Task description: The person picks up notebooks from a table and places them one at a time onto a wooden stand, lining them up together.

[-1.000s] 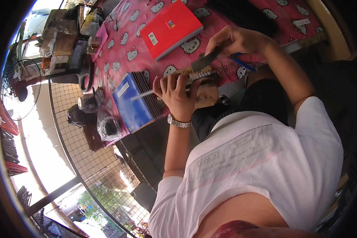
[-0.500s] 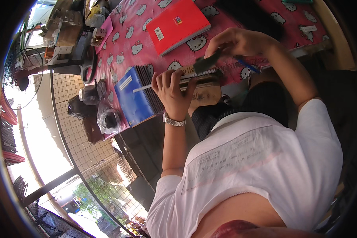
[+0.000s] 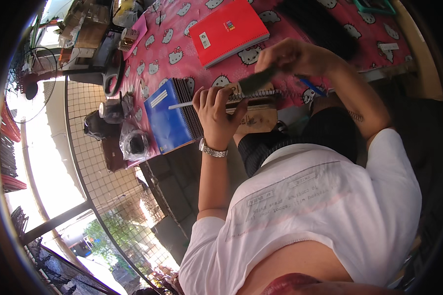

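My left hand (image 3: pixel 215 115), with a metal-band watch on its wrist, is closed over the left end of a brown spiral-bound notebook (image 3: pixel 258 120) at the table's near edge. A thin white strip (image 3: pixel 180 105) sticks out leftward from under its fingers. My right hand (image 3: pixel 295 56) is raised over the notebook's far right side, its fingers pinched on a dark green flat piece (image 3: pixel 256 82). That piece slants down toward the wire spiral; its exact kind does not show. A blue pen (image 3: pixel 313 85) lies just below my right wrist.
A red notebook (image 3: pixel 229 32) lies beyond my hands on the pink patterned tablecloth (image 3: pixel 170 56). Stacked blue spiral notebooks (image 3: pixel 167 118) are left of my left hand. A black item (image 3: pixel 320 24) and a green tray (image 3: pixel 374 6) sit far right; a plastic-wrapped item (image 3: pixel 134 143) is at the left edge.
The view has shifted slightly. My right hand has moved a little up from the notebook with the dark green piece, which now shows more of its length. My left hand keeps its hold.
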The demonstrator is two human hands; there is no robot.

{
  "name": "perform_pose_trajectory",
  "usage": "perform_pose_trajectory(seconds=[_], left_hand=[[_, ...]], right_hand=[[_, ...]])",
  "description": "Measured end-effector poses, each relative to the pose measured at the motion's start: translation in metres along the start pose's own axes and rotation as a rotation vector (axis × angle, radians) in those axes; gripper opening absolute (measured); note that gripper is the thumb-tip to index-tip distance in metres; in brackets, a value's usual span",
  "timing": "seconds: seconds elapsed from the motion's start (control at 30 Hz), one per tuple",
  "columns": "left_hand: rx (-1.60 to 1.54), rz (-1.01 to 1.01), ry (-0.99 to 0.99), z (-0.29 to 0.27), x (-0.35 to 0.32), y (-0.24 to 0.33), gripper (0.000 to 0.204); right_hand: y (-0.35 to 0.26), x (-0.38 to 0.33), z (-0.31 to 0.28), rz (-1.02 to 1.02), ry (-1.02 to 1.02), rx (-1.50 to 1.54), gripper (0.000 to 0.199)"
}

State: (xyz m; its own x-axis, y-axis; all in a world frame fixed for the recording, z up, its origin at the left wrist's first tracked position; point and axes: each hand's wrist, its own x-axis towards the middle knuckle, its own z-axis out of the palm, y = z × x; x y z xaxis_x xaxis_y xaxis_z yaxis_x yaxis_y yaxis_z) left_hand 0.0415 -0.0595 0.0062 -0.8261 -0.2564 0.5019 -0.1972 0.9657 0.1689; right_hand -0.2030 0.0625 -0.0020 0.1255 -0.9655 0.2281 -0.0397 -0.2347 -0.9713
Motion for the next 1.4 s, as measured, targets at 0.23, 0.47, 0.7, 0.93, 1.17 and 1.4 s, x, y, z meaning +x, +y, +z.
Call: perform_pose_trajectory(seconds=[0.23,0.47,0.7,0.93,1.17,1.4], left_hand=[[-0.050,-0.042,0.001,0.003,-0.005,-0.002,0.037],[0.040,-0.227,0.119,-0.004,-0.017,-0.027,0.046],[0.042,-0.190,0.190,0.002,-0.020,-0.031,0.040],[-0.083,-0.180,0.174,0.000,-0.014,-0.036,0.043],[-0.175,-0.310,0.175,-0.011,-0.030,-0.065,0.040],[-0.321,-0.343,0.167,-0.012,-0.027,-0.060,0.034]], right_hand=[[0.003,0.009,0.003,0.018,-0.022,0.079,0.023],[0.021,0.033,0.008,-0.160,-0.136,0.299,0.026],[0.009,0.043,0.013,0.092,-0.062,-0.214,0.026],[0.017,0.035,0.012,0.013,0.067,-0.075,0.017],[0.019,0.051,0.016,-0.049,-0.084,0.105,0.023],[0.022,0.063,0.017,-0.124,-0.136,0.323,0.026]])
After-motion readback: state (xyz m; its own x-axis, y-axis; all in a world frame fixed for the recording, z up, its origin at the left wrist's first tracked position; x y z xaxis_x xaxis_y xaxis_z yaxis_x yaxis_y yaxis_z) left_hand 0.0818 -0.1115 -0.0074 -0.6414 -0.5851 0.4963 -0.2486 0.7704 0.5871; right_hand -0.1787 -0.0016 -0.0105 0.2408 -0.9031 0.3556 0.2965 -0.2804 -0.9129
